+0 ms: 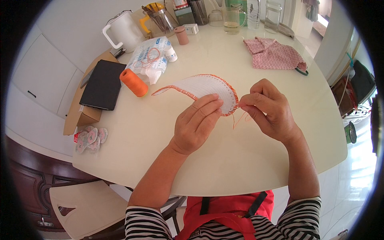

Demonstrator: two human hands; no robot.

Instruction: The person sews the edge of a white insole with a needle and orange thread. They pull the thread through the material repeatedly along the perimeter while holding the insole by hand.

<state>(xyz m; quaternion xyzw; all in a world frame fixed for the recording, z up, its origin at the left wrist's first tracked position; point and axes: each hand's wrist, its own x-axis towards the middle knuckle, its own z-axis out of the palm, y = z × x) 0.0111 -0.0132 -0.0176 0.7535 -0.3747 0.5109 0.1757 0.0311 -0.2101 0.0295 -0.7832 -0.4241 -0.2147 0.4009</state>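
Note:
A white insole with orange stitching around its rim is held above the table by my left hand, its fingers lying over the near end. The far end curves away to the left. At the stitched right edge, my right hand pinches something small between thumb and forefinger, probably a needle; the fingertips hide most of it. Loose orange thread hangs in a loop below the edge, between the two hands.
An orange thread spool lies left of the insole, beside a black tablet case and a plastic package. A pink cloth lies at the back right. A white kettle and a glass mug stand at the back.

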